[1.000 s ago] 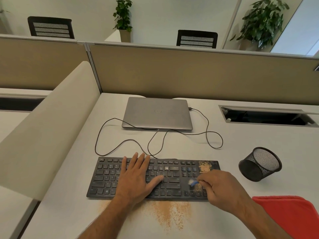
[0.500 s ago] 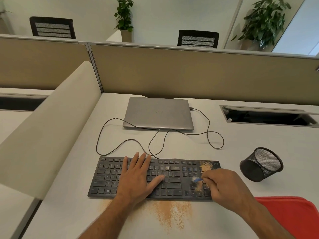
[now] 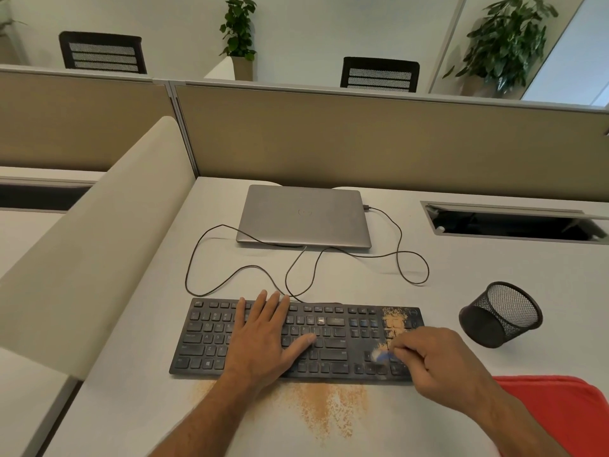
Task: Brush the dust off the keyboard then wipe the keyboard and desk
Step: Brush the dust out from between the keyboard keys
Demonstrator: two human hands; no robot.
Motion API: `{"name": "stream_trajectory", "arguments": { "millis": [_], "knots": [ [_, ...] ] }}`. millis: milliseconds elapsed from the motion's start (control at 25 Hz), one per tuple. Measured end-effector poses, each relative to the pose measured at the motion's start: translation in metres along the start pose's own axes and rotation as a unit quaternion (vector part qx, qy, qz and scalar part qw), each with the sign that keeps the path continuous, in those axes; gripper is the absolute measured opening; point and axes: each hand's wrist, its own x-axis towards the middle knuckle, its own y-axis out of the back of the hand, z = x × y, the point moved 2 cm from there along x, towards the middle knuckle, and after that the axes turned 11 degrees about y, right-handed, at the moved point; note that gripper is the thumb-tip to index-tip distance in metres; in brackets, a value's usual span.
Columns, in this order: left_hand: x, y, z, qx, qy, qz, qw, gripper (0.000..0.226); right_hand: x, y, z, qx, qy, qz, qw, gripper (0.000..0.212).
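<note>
Right hand: fingers curled, pinching a small brush with a blue part showing; brush blurred, its tip on the lower keys of the number pad at the right end of the keyboard. Grip clamped on the brush

Left hand: flat, fingers straight and slightly spread, palm pressed on the middle-left keys, thumb stretched out to the right along the letter rows. Holds nothing

Keyboard: black, full size, lying lengthwise across the near part of the desk, front edge towards the person. Tan dust covers the upper number pad, just above the brush

Dust on desk: a tan streaked patch on the desk surface, touching the front edge of the keyboard, between the two forearms

Red cloth: lying flat at the near right corner, partly behind the right forearm, near the right end of the keyboard

Mesh pen cup: black, tipped on its side, mouth facing up and right, on the desk to the right of the keyboard, apart from it

Cable: thin, dark, looping on the desk between keyboard and laptop, plugged into the right side of the laptop

Laptop: grey, lid closed, behind the keyboard near the partition

Cable hatch: open slot in the desk, far right
</note>
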Motion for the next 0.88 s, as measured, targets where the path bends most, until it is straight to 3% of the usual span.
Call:
{"name": "stream_trajectory", "arguments": {
  "millis": [80,240,360,520,640,800,880],
  "knots": [
    [0.0002,-0.0007,-0.0003,0.004,0.000,-0.001,1.000,0.112,0.0011,-0.0021,-0.0005,0.002,0.004,0.000,1.000,0.016],
    [-0.0001,-0.0003,-0.0006,0.007,0.001,-0.002,1.000,0.111,-0.0010,-0.0023,-0.0032,0.030,0.037,-0.087,0.995,0.016],
    [0.0000,0.0001,-0.0002,-0.001,-0.002,0.001,1.000,0.112,-0.0003,0.0007,0.0002,0.053,0.024,-0.023,0.998,0.017],
    [-0.0006,0.0004,-0.0002,0.005,-0.001,-0.001,1.000,0.113,-0.0018,-0.0049,-0.0007,0.055,0.043,-0.098,0.993,0.017],
    [-0.0006,0.0005,-0.0003,0.002,-0.002,-0.002,1.000,0.112,-0.0049,-0.0015,0.0053,0.060,0.025,-0.035,0.997,0.018],
    [-0.0001,-0.0001,0.0001,0.008,0.000,-0.004,1.000,0.112,-0.0068,-0.0054,-0.0002,0.078,0.039,-0.092,0.992,0.016],
    [-0.0001,0.0001,0.0000,0.010,0.001,-0.005,1.000,0.112,-0.0058,-0.0032,0.0003,0.094,0.034,-0.049,0.994,0.016]
  ]
}}
